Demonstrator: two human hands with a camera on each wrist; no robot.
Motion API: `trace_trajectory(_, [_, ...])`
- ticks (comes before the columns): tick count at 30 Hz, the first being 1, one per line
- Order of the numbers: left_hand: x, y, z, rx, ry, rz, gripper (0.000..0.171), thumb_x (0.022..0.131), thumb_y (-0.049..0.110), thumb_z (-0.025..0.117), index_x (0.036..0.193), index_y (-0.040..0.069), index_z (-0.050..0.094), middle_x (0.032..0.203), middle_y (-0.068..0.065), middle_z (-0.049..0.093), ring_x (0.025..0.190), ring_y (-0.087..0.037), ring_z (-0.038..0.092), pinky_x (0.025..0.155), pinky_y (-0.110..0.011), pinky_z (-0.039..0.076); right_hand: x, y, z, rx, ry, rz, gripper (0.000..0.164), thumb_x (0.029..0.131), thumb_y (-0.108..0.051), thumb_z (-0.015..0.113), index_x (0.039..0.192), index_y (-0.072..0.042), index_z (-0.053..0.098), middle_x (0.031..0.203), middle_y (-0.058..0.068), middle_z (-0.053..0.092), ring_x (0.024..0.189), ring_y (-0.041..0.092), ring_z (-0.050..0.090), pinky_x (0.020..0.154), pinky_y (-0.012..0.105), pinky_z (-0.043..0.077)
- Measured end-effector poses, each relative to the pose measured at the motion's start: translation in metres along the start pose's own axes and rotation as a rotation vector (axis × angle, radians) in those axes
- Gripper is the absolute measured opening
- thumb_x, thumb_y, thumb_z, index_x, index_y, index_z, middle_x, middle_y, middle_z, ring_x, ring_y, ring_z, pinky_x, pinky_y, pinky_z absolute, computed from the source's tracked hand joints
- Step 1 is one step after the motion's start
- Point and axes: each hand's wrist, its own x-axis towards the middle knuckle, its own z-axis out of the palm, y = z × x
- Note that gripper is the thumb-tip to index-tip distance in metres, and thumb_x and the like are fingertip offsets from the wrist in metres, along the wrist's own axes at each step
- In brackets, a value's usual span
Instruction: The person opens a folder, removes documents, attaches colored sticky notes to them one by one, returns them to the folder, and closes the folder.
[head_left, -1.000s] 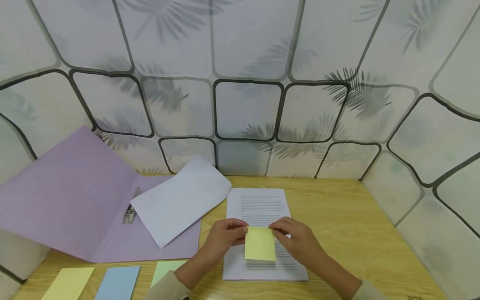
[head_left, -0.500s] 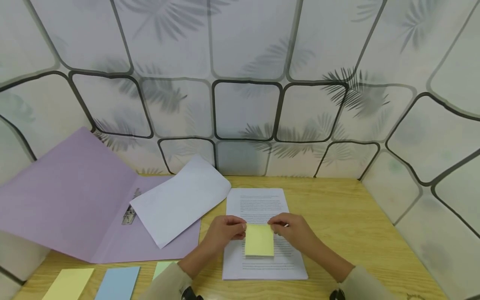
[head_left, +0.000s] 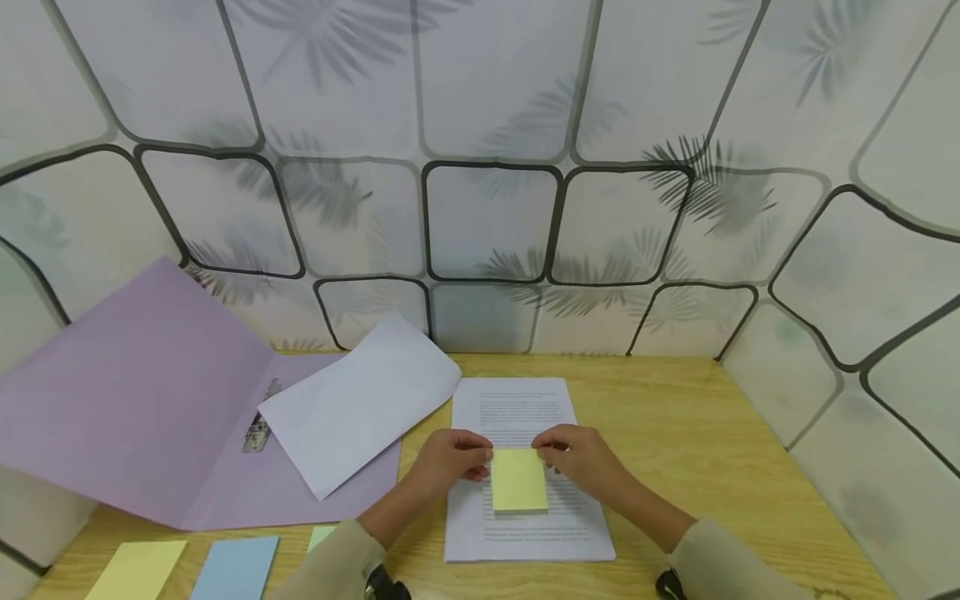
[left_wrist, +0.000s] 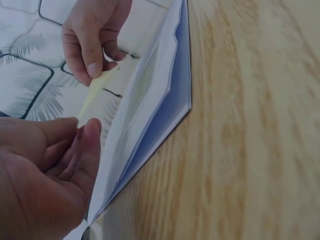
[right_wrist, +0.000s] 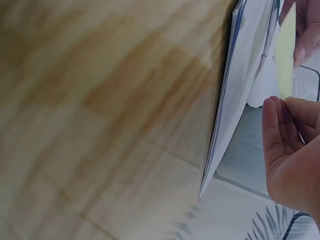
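A yellow sticky note [head_left: 520,482] is stretched between both hands over a stack of printed paper [head_left: 517,540]. My left hand [head_left: 448,458] pinches its upper left corner, and my right hand [head_left: 581,457] pinches the upper right one. In the left wrist view the note [left_wrist: 95,94] is seen nearly edge-on, held above the top sheet [left_wrist: 150,95] with a gap beneath. From the right wrist, the note [right_wrist: 285,55] also appears as a thin strip between the two sets of fingertips.
To the left lies an open purple folder [head_left: 150,392] with a metal clip [head_left: 257,433] and a blank white sheet [head_left: 367,404] across it. Yellow [head_left: 138,571], blue [head_left: 236,567] and green [head_left: 318,535] note pads line the front left. A patterned wall [head_left: 487,217] borders the wooden table [head_left: 675,433].
Both hands have shifted slightly up the page with the yellow note, which keeps its hold at both top corners. Paper stack and folder stay in place.
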Motion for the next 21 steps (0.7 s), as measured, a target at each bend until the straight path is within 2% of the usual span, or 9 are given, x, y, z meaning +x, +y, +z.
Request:
trace_trajectory(5, [0.001, 0.001, 0.000, 0.050, -0.003, 0.008, 0.017, 0.094, 0.005, 0.067, 0.106, -0.006, 0.072, 0.088, -0.010, 0.072, 0.070, -0.012, 0.067, 0.067, -0.028, 0.060, 0.003, 0.002, 0.000, 0.046, -0.019, 0.056, 0.013, 0.095, -0.010, 0.069, 0.104, -0.005, 0.076, 0.095, 0.004, 0.073, 0.075, 0.017, 0.065, 0.063, 0.027, 0.056])
trace_trajectory(10, [0.006, -0.001, 0.000, 0.210, 0.022, 0.008, 0.012, 0.094, 0.011, 0.069, 0.102, 0.003, 0.075, 0.084, -0.006, 0.071, 0.067, -0.014, 0.063, 0.060, -0.028, 0.052, 0.008, 0.007, -0.001, 0.068, -0.042, 0.127, 0.013, 0.093, -0.011, 0.070, 0.103, -0.005, 0.076, 0.089, 0.004, 0.073, 0.071, 0.017, 0.063, 0.059, 0.028, 0.055])
trace_trajectory(15, [0.013, -0.004, 0.000, 0.347, 0.040, 0.031, 0.008, 0.093, 0.011, 0.069, 0.097, 0.007, 0.075, 0.089, -0.003, 0.069, 0.069, -0.015, 0.060, 0.061, -0.028, 0.050, 0.015, 0.012, 0.002, -0.002, -0.042, 0.136, 0.006, 0.092, -0.011, 0.072, 0.096, -0.009, 0.076, 0.084, 0.000, 0.070, 0.072, 0.013, 0.058, 0.060, 0.025, 0.050])
trace_trajectory(21, [0.019, -0.010, 0.002, 0.556, 0.067, 0.095, 0.006, 0.089, 0.009, 0.071, 0.088, 0.012, 0.076, 0.094, -0.001, 0.069, 0.080, -0.014, 0.058, 0.069, -0.030, 0.050, 0.018, 0.017, 0.007, -0.094, -0.024, 0.100, 0.003, 0.088, -0.009, 0.075, 0.091, -0.011, 0.077, 0.087, -0.002, 0.070, 0.077, 0.012, 0.058, 0.069, 0.026, 0.049])
